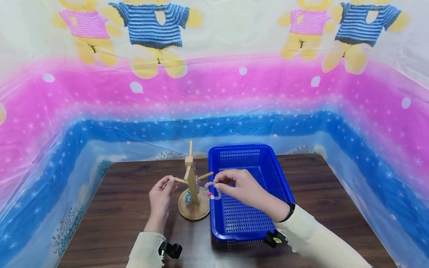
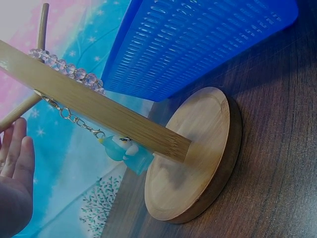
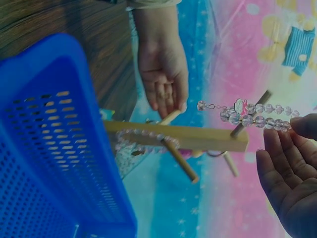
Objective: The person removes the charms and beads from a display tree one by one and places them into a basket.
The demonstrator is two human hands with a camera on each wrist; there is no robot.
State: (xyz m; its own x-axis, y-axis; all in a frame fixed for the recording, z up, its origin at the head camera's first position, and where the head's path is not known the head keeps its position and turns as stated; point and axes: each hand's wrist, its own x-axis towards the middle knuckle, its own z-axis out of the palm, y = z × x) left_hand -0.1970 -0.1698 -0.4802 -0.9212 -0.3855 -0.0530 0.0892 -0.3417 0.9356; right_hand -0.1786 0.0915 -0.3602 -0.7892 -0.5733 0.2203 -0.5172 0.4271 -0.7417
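Observation:
A wooden rack (image 1: 192,186) with several pegs rises from a round base (image 2: 198,148). My left hand (image 1: 160,197) pinches the tip of its left peg between thumb and fingers. Between my right thumb and fingertips hangs a clear beaded bracelet (image 3: 262,121) with a pink charm; this right hand (image 1: 242,188) is just right of the rack, over the basket's left side. On the peg near my left hand a keychain with a blue figure (image 2: 129,153) dangles by its clasp. Another beaded bracelet (image 2: 69,69) loops over the right-hand peg.
A blue plastic basket (image 1: 214,219) with slotted walls stands close on the rack's right. Both are on a dark wood-grain table (image 1: 127,201). Behind the table hangs a printed cloth (image 1: 214,89) in pink and blue.

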